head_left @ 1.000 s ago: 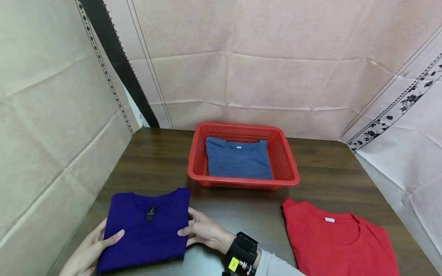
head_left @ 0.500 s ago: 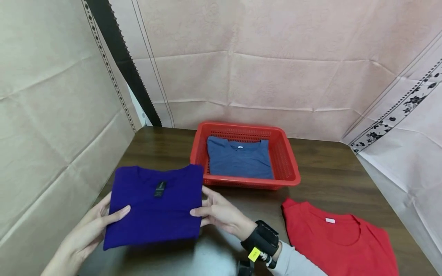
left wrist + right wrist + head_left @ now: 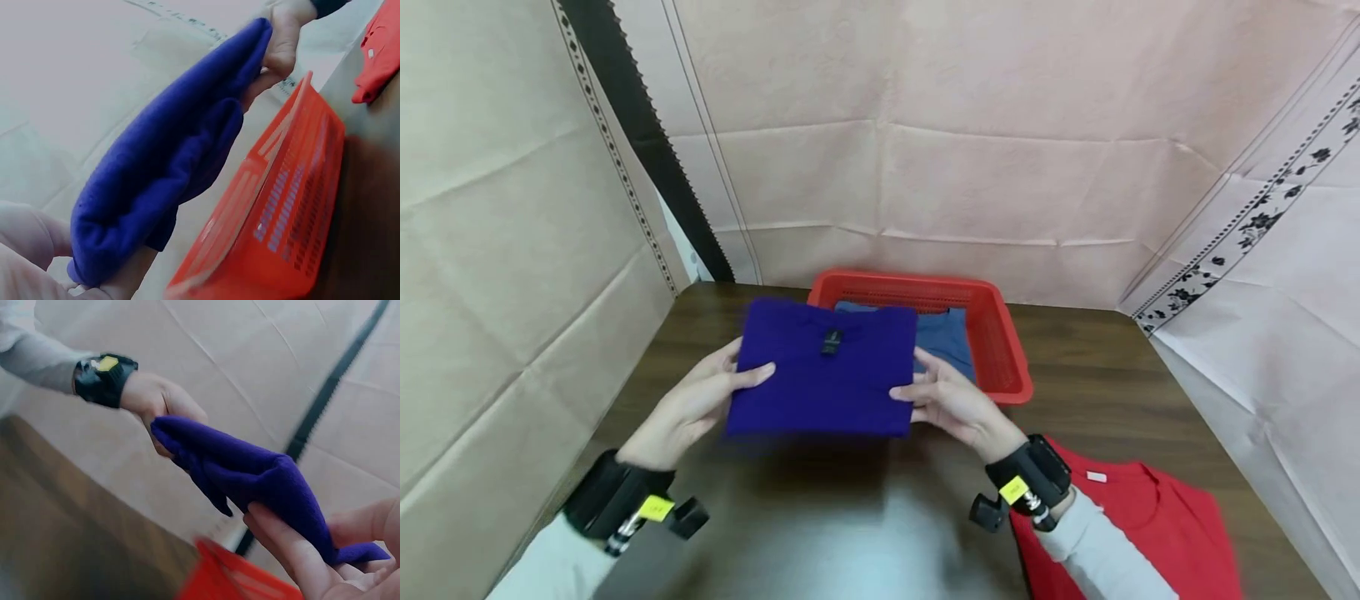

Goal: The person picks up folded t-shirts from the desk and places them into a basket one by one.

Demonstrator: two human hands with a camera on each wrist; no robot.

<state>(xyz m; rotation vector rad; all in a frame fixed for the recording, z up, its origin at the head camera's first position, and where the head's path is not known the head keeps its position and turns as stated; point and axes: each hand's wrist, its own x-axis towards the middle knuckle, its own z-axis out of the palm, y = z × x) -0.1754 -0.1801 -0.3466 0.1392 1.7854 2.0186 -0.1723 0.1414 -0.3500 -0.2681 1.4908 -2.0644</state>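
Observation:
A folded purple-blue T-shirt point(image 3: 823, 375) with a dark neck label is held up off the table between both hands. My left hand point(image 3: 703, 396) grips its left edge, thumb on top and fingers beneath. On the opposite edge my right hand point(image 3: 951, 400) pinches the cloth the same way. The shirt overlaps the near left part of a red plastic basket point(image 3: 1017, 367) in the head view. Inside that basket lies a folded blue T-shirt point(image 3: 946, 337), partly hidden. From the left wrist, the folded layers of the purple-blue shirt point(image 3: 162, 150) show above the basket's side point(image 3: 294, 206).
A red T-shirt point(image 3: 1165, 508) with a white label lies at the table's right front, partly behind the right forearm. The brown wooden table point(image 3: 1075, 358) meets pale cloth hangings point(image 3: 962, 167) at the back and sides. Both wrists carry black camera straps point(image 3: 617, 496).
Both hands have lifted the purple-blue T-shirt off the table and carried it forward and right, to the basket's near left side. The basket and red T-shirt stay in place.

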